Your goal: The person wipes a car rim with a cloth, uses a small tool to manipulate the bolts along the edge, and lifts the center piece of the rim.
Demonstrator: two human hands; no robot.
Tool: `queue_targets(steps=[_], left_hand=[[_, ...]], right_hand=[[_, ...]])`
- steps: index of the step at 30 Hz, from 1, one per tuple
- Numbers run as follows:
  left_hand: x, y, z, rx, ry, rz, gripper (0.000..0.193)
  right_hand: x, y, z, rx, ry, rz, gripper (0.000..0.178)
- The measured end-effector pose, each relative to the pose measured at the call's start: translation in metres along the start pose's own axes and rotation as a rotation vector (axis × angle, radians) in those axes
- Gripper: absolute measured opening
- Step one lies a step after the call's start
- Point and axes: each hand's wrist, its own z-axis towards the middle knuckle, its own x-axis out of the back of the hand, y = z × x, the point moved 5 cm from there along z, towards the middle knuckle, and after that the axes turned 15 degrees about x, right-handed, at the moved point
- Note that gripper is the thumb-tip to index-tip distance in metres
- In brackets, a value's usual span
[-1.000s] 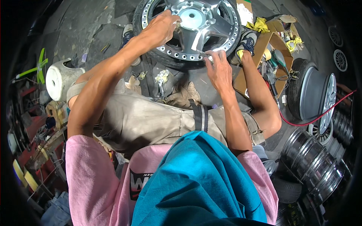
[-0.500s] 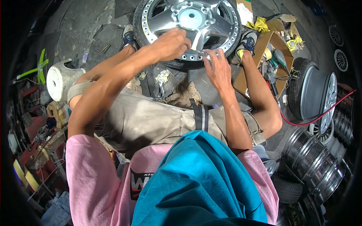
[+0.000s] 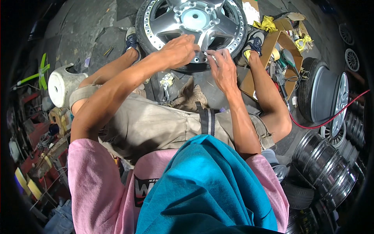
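Observation:
A silver alloy wheel (image 3: 165, 25) with a tyre around it lies between my feet, its spoked face up. My left hand (image 3: 180, 50) is closed over the near part of the rim, fingertips pressed together; whatever they pinch is hidden. My right hand (image 3: 223, 65) is just to the right, thumb and forefinger brought together on a small pale piece too small to name. Between the two hands a narrow cream strip (image 3: 201, 39), like masking tape, runs along the edge of the near spoke. Both sets of fingertips are close to its lower end.
A cardboard box (image 3: 269, 58) of tools stands by my right foot, with a yellow cloth (image 3: 266, 24) beyond it. Another wheel (image 3: 325, 93) stands farther right, a red hose (image 3: 311, 128) beside it. A white plastic container (image 3: 60, 86) sits left of my leg. Crumpled scraps (image 3: 166, 80) lie near the tyre.
My left hand has shifted slightly down and right along the rim. The right fingers have drawn in toward the left ones, and the view has moved a little.

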Motion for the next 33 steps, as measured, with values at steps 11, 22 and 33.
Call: queue_targets(steps=[11,22,33], left_hand=[[0.028,-0.007,0.028,0.201,0.039,-0.054,0.032],[0.005,0.013,0.037,0.265,-0.014,0.099,0.023],[0.048,-0.089,0.115,0.077,0.475,0.275,0.010]], right_hand=[[0.017,0.020,0.008,-0.089,0.263,0.053,0.021],[0.021,0.035,-0.003,-0.141,0.287,0.072,0.019],[0.032,0.040,-0.012,-0.168,0.312,0.075,0.018]])
